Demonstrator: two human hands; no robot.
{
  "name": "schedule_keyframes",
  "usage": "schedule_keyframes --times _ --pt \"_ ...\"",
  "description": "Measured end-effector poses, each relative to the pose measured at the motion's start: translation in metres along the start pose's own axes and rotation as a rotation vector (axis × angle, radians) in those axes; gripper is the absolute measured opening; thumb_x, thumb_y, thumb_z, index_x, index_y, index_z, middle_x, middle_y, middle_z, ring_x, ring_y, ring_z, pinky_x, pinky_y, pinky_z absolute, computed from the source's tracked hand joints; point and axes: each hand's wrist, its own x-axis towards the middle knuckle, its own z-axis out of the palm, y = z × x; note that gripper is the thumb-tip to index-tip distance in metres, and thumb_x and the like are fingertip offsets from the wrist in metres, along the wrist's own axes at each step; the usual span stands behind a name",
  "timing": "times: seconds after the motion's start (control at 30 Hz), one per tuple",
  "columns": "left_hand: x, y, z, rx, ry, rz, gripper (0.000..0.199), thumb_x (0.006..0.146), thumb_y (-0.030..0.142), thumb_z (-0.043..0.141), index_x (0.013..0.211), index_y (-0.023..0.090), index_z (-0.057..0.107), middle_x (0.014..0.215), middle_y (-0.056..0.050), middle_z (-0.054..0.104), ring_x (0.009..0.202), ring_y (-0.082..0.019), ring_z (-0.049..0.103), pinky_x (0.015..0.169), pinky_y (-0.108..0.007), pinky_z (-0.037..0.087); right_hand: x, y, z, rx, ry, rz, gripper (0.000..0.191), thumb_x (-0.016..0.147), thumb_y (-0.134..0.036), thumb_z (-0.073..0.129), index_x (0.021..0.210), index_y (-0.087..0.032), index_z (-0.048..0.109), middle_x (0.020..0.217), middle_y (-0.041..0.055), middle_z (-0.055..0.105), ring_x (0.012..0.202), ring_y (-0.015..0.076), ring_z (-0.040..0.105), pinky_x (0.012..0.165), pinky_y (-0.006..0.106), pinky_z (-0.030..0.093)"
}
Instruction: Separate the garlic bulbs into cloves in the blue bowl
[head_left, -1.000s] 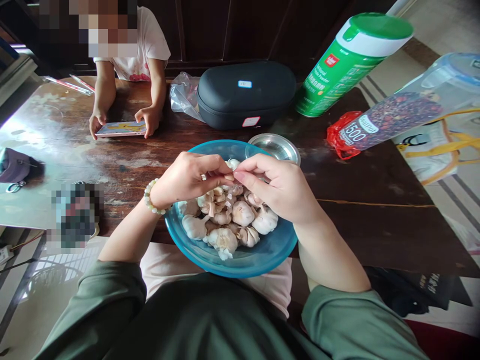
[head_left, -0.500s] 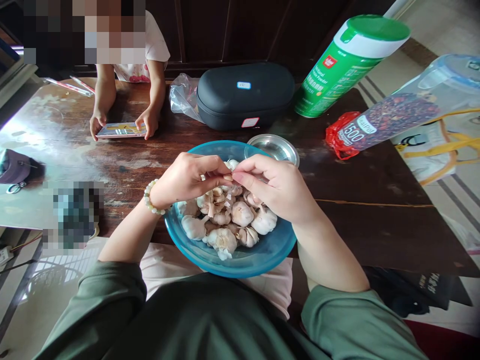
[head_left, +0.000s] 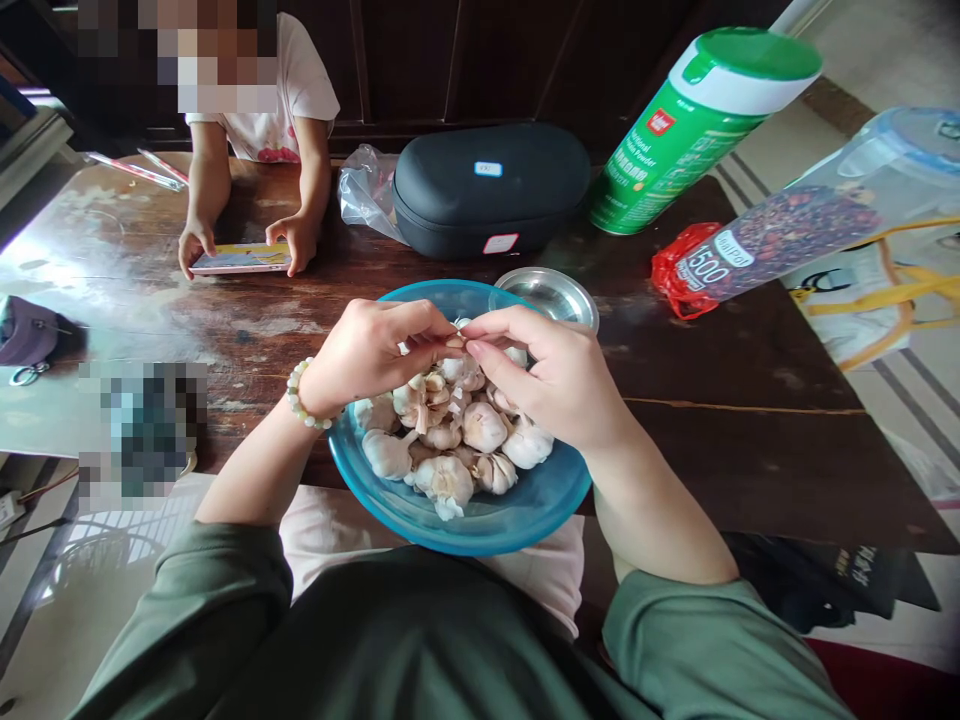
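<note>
Above a blue plastic bowl (head_left: 555,510), both my hands meet at the fingertips around one small garlic clove (head_left: 454,342). My left hand (head_left: 382,345), with a beaded bracelet (head_left: 297,395) at the wrist, pinches the clove between thumb and fingers. From the other side, the thumb and forefinger of my right hand (head_left: 544,365) press at the clove's end; its skin is too small to make out clearly. Several whole garlic bulbs (head_left: 484,427) and loose cloves lie in the bowl below. Just behind my right hand stands a round metal dish (head_left: 555,292), partly covered by the bowl's rim.
Across the wooden table (head_left: 750,450), a person holds a phone (head_left: 240,259). A black case (head_left: 491,190) and clear plastic bag (head_left: 367,190) lie at the back. A green canister (head_left: 690,130) and a tall jar (head_left: 802,230) stand right. A purple pouch (head_left: 28,332) sits far left.
My fingers have shifted slightly at the clove, the right fingertips spreading a little over it. The bowl and garlic bulbs stay put. The other person has leaned slightly.
</note>
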Motion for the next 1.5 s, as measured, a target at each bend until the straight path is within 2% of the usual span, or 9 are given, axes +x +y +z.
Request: schedule_keyframes --times 0.23,0.43,0.63,0.83,1.07,1.3,1.5 --pt "-0.0002 -0.0036 0.0023 0.193 0.016 0.090 0.018 0.086 0.032 0.060 0.082 0.015 0.065 0.066 -0.001 0.069 0.059 -0.010 0.064 0.055 -0.018 0.044 -0.0015 0.0036 0.0041 -0.190 0.037 -0.141 0.013 0.087 -0.017 0.056 0.094 -0.022 0.065 0.091 0.0026 0.073 0.082 0.0191 0.069 0.076 0.032 0.055" --pt "-0.0007 -0.0036 0.0031 0.315 -0.010 0.164 0.020 0.088 0.033 0.057 0.080 0.015 0.063 0.064 0.000 0.067 0.056 -0.010 0.062 0.053 -0.019 0.040 -0.0027 0.0049 0.0049 -0.228 0.031 -0.192 0.014 0.087 -0.014 0.053 0.091 -0.023 0.064 0.087 0.0027 0.072 0.080 0.0191 0.068 0.073 0.032 0.054" --pt "-0.0025 -0.0033 0.0028 0.348 -0.048 0.186 0.020 0.090 0.032 0.054 0.083 0.016 0.064 0.066 -0.001 0.067 0.058 -0.011 0.062 0.054 -0.020 0.041 -0.0029 0.0051 0.0046 -0.292 0.027 -0.193 0.015 0.086 -0.013 0.052 0.085 -0.022 0.064 0.079 0.0028 0.070 0.073 0.0188 0.066 0.068 0.031 0.052" --pt "-0.0023 -0.0029 0.0027 0.327 -0.034 0.175 0.021 0.090 0.033 0.055 0.084 0.016 0.065 0.066 -0.001 0.068 0.059 -0.010 0.064 0.054 -0.019 0.042 -0.0024 0.0050 0.0043 -0.374 0.043 -0.181 0.012 0.083 -0.014 0.053 0.077 -0.022 0.060 0.069 0.0015 0.067 0.064 0.0171 0.062 0.061 0.029 0.048" --pt "-0.0014 -0.0031 0.0028 0.322 -0.017 0.190 0.020 0.089 0.032 0.057 0.083 0.016 0.065 0.065 0.000 0.067 0.056 -0.010 0.062 0.051 -0.020 0.038 -0.0023 0.0044 0.0053 -0.289 0.037 -0.187 0.015 0.082 -0.012 0.054 0.092 -0.020 0.061 0.090 0.0044 0.072 0.078 0.0188 0.067 0.070 0.030 0.053" --pt "-0.0017 -0.0031 0.0034 0.366 -0.045 0.190 0.021 0.090 0.032 0.054 0.081 0.016 0.064 0.064 0.000 0.066 0.055 -0.010 0.061 0.050 -0.021 0.037 -0.0022 0.0058 0.0058 -0.337 0.015 -0.224 0.012 0.084 -0.013 0.052 0.087 -0.021 0.061 0.082 0.0043 0.070 0.077 0.0198 0.066 0.070 0.032 0.052" --pt "-0.0008 0.0001 0.0033 0.431 -0.036 0.246 0.020 0.090 0.030 0.055 0.079 0.016 0.064 0.061 0.001 0.064 0.053 -0.010 0.059 0.048 -0.022 0.033 -0.0023 0.0063 0.0057 -0.409 -0.005 -0.269 0.014 0.085 -0.011 0.050 0.082 -0.020 0.059 0.075 0.0034 0.067 0.073 0.0190 0.064 0.069 0.031 0.050"
